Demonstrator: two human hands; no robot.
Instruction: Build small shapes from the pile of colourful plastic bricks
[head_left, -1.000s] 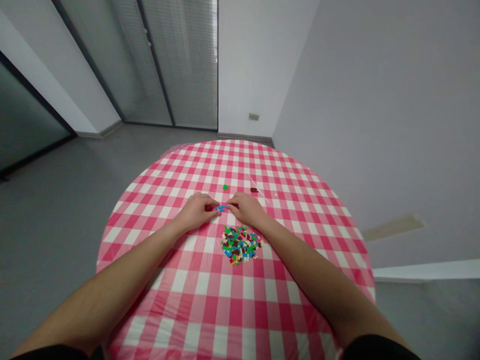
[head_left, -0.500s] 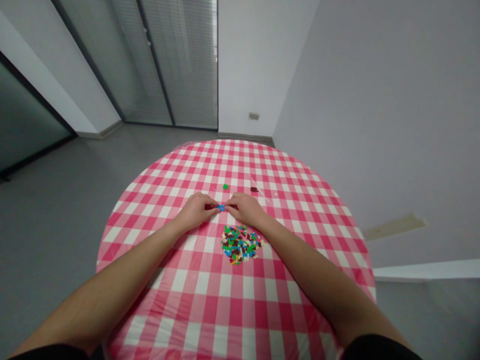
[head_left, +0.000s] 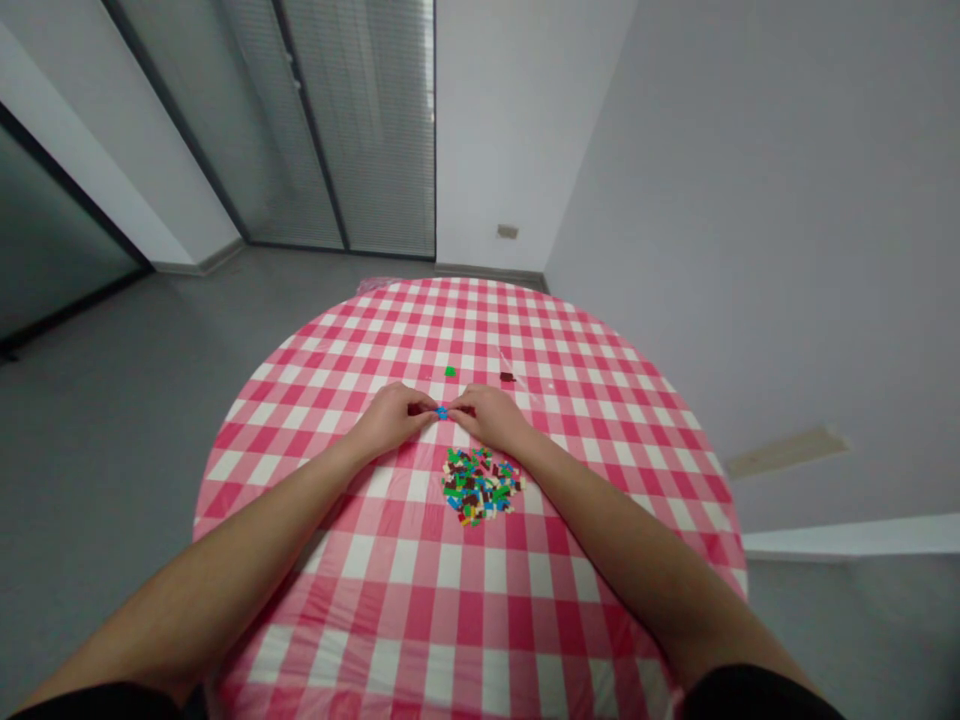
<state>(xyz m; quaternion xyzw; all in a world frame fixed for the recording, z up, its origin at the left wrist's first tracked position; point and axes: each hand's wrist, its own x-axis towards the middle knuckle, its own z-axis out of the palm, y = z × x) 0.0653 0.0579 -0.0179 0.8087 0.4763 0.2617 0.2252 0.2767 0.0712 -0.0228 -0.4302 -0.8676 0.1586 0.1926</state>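
Small blue building bricks [head_left: 442, 413] lie between my two hands, low over the table; how many there are is too small to tell. My left hand [head_left: 394, 414] pinches them from the left with thumb and fingertips. From the right, my right hand [head_left: 487, 412] pinches the same blue bricks. Nearer to me is a loose pile of small bricks [head_left: 480, 488] in green, blue, brown, white, red and yellow. Beyond my hands sit a green brick piece [head_left: 450, 372] and, farther right, a dark brown brick piece [head_left: 508, 377].
A pink-and-white checked cloth [head_left: 420, 600] covers the round table. Some clear plastic [head_left: 379, 284] shows at its far left edge. Behind the table stand a glass partition [head_left: 360, 130] with blinds and a white wall with a socket [head_left: 507, 232]. Another wall rises on the right.
Both hands keep their pinch on the blue bricks, with only a very slight shift of the fingers. The pile and the two separate pieces stay where they were on the cloth.
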